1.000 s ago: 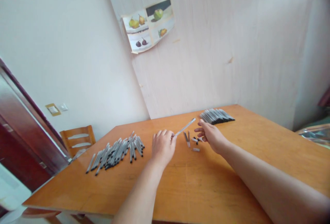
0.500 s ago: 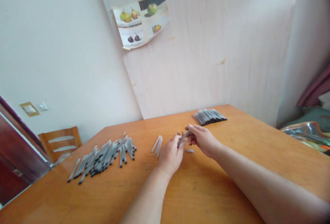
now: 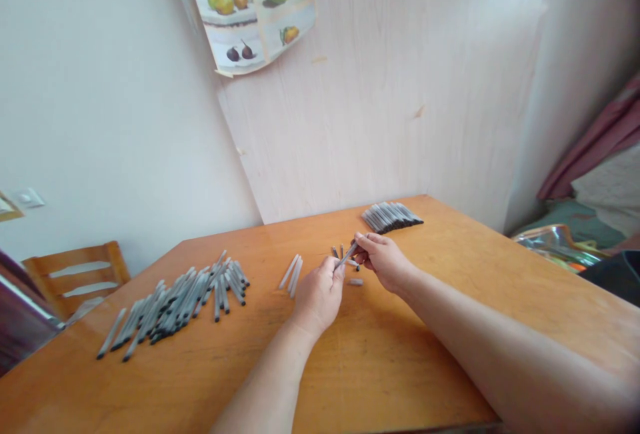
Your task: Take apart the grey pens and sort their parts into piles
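My left hand (image 3: 319,294) and my right hand (image 3: 381,259) meet over the middle of the wooden table (image 3: 400,354). Both pinch one thin grey pen (image 3: 347,255) that slants between their fingertips. Just left of my left hand lie two pale pen barrels (image 3: 291,273) side by side. Small pen parts (image 3: 355,281) rest on the table under and beside my hands. A loose heap of grey pens (image 3: 180,295) spreads at the left. A neat stack of dark pens (image 3: 391,216) sits at the far edge near the wall.
A wooden chair (image 3: 75,275) stands beyond the table's left end. A fruit poster (image 3: 253,14) hangs on the pale wall panel. At the right, past the table edge, are a shiny plastic bag (image 3: 555,242) and a reddish curtain (image 3: 595,147).
My left hand has laid a pale barrel beside another on the table, then moved right to join my right hand on a thin pen. The view has swung rightwards.
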Demonstrator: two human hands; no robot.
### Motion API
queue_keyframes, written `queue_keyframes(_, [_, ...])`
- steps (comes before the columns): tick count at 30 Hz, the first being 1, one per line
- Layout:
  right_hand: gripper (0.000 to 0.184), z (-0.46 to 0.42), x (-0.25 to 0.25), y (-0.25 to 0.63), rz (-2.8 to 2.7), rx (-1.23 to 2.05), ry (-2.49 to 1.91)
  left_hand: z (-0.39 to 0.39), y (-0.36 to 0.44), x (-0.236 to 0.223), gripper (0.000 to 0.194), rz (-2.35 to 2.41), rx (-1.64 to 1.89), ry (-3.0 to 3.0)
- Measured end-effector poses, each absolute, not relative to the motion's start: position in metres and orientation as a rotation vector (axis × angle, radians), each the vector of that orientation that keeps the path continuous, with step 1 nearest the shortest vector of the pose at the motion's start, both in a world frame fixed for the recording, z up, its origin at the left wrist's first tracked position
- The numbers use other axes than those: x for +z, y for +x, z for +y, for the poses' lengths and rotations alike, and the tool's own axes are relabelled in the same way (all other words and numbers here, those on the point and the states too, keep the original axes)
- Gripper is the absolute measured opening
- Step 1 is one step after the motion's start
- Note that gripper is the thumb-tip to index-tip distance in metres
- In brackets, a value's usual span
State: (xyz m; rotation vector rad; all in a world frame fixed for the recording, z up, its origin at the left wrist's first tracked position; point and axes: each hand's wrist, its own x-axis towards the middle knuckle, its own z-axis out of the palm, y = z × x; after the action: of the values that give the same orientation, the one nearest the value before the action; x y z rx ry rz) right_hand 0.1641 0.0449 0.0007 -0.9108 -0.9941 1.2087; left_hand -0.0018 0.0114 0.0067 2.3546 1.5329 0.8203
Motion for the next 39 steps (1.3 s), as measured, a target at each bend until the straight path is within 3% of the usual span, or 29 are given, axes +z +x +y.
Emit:
queue_keyframes(10, [0.032,0.045,0.006,0.166,-0.973,1.193,-0.904,0.013,-0.001,0.005,0.031,1.196,1.019,1.931])
queue_keyframes(16, [0.028,0.062,0.010,0.205,-0.832,0.958,-0.991,0.017,-0.013,-0.002,0.037,1.066,1.075,1.450])
queue_keyframes(22, [0.029,0.054,0.003,0.193,-1.202,0.899,-1.184,0.029,-0.022,0.000,0.034,0.972,1.242,1.239])
queue_keyframes(31, [0.019,0.053,-0.004,0.192,-1.808,0.499,-1.608,0.038,-0.038,0.002,0.034,0.891,1.348,1.002])
queue_keyframes(39, [0.021,0.050,-0.008,0.195,-2.117,0.412,-1.667,0.039,-0.041,0.006,0.027,0.830,1.343,0.858])
